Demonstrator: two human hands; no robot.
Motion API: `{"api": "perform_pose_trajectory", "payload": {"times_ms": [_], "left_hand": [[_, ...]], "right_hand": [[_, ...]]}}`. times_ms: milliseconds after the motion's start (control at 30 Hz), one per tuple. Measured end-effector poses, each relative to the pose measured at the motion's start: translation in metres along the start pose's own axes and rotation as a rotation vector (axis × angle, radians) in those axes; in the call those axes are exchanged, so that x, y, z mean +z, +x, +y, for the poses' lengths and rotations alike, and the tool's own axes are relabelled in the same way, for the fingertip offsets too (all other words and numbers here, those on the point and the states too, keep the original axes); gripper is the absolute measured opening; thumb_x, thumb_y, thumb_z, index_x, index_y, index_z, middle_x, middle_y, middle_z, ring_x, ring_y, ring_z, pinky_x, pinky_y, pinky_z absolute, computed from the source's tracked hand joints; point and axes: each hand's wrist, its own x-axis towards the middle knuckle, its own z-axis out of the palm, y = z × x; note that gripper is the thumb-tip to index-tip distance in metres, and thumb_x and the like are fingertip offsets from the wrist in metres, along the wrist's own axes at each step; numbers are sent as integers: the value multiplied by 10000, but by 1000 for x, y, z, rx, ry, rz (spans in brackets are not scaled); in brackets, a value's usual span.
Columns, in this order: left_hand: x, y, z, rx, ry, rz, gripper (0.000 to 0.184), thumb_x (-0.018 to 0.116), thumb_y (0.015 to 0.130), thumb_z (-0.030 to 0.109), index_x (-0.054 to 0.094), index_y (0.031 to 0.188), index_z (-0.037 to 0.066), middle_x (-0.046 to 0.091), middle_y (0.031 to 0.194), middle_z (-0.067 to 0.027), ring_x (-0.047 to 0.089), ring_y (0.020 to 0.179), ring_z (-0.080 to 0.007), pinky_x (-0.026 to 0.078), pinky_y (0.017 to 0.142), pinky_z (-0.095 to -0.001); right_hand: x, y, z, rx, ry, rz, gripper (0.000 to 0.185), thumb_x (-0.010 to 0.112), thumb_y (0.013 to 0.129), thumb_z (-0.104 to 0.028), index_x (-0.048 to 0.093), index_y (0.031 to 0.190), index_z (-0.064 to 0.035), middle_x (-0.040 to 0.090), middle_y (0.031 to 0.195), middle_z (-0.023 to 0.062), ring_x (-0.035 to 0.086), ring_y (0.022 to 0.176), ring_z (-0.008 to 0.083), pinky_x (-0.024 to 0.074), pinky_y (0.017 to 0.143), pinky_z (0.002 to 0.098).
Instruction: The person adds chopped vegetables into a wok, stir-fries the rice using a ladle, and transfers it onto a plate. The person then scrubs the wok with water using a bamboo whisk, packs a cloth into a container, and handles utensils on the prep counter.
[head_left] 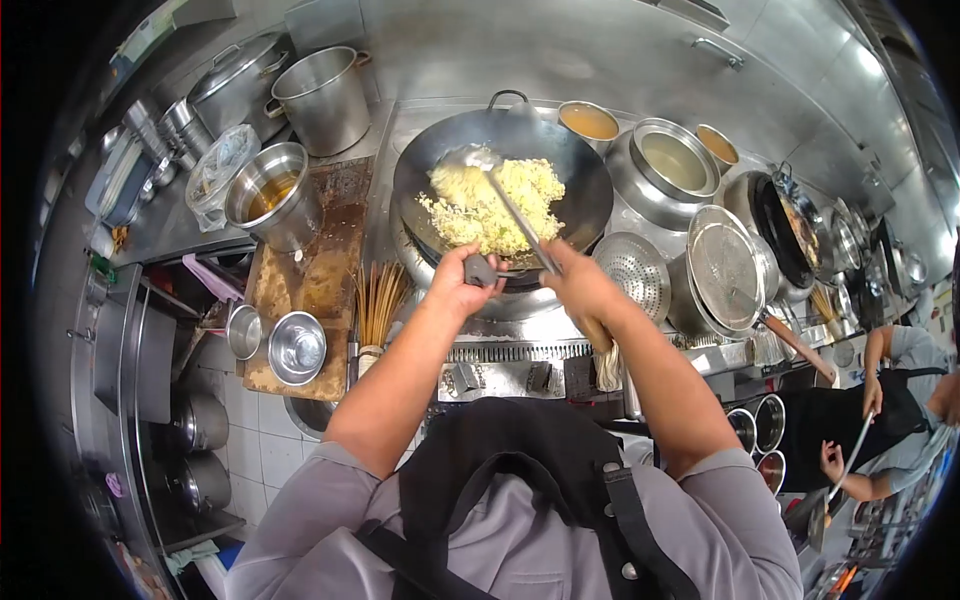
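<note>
A large dark wok sits on the range, with fried rice and yellow egg bits heaped in it. My right hand is wrapped round the shaft of a ladle, whose wooden grip end sticks out below the fist. The ladle's bowl lies in the rice at the upper left, blurred by motion. At the wok's near rim, my left hand is closed on the near handle, where a grey rounded piece shows between thumb and fingers. Whether that piece is a cloth or part of the handle, I cannot tell.
Right of the wok are a perforated skimmer, a mesh strainer and pots of liquid. Bamboo sticks and a worn wooden board with a steel pot are left. Another person works at far right.
</note>
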Motion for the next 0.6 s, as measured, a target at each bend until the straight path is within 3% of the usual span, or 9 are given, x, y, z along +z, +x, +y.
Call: {"api": "perform_pose_trajectory", "payload": {"times_ms": [33, 100, 200, 267, 333, 400, 467, 533, 600], "left_hand": [[-9, 5, -1, 51, 16, -2, 103, 583, 912, 135, 541, 982, 72, 594, 809, -77, 603, 829, -270, 534, 738, -442], [-12, -12, -11, 66, 45, 36, 82, 569, 914, 136, 547, 962, 73, 596, 799, -94, 613, 808, -276, 524, 733, -450], [15, -69, -31, 98, 80, 67, 49, 542, 914, 107, 553, 924, 60, 603, 796, -112, 621, 774, -276, 519, 727, -468], [3, -55, -36, 85, 73, 68, 50, 557, 911, 102, 552, 913, 52, 596, 792, -106, 616, 762, -268, 528, 738, -447], [-12, -20, -38, 173, 11, -55, 66, 601, 900, 99, 552, 911, 58, 582, 780, -96, 606, 744, -254, 536, 747, -415], [-32, -22, -56, 188, -35, -12, 80, 624, 876, 54, 552, 911, 63, 565, 766, -87, 593, 711, -233, 544, 753, -398], [-69, -65, -90, 159, -31, 17, 94, 628, 868, 36, 556, 921, 63, 556, 780, -86, 578, 695, -214, 550, 760, -404], [-64, -121, -92, 129, 135, 14, 107, 640, 859, 43, 555, 921, 62, 552, 811, -85, 574, 710, -210, 551, 775, -407], [-55, -113, -78, 127, -68, 138, 92, 633, 864, 61, 554, 910, 61, 575, 811, -93, 598, 747, -244, 539, 768, -411]], "right_hand": [[-13, -32, -28, 121, -91, -90, 532, 617, 935, -176, 434, 1433, -130, 660, 808, 172, 622, 584, 238, 522, 637, 396], [-33, -94, -34, 253, 9, -261, 512, 602, 952, -184, 443, 1438, -152, 621, 718, 115, 585, 553, 188, 501, 587, 365], [-74, -166, -54, 384, 58, -298, 516, 594, 964, -183, 443, 1457, -176, 562, 647, 50, 542, 531, 137, 470, 540, 323], [-84, -185, -42, 508, 174, -279, 531, 590, 968, -170, 433, 1475, -185, 542, 642, 29, 522, 518, 117, 447, 511, 299], [-70, -157, -29, 479, 102, -183, 548, 592, 966, -159, 425, 1486, -197, 530, 634, 35, 538, 557, 112, 454, 526, 295], [-25, -121, 25, 432, 254, -53, 550, 592, 965, -157, 423, 1487, -197, 548, 657, 58, 546, 596, 112, 461, 542, 296], [2, -98, 49, 54, -208, 160, 556, 592, 964, -156, 420, 1492, -198, 566, 693, 59, 562, 641, 103, 468, 559, 279], [-20, -140, 17, 104, -89, 70, 561, 597, 964, -158, 419, 1495, -198, 571, 704, 54, 566, 633, 100, 471, 555, 274], [-54, -194, -18, 297, 163, -125, 571, 607, 961, -157, 420, 1499, -203, 575, 712, 42, 570, 604, 94, 478, 545, 269]]}}
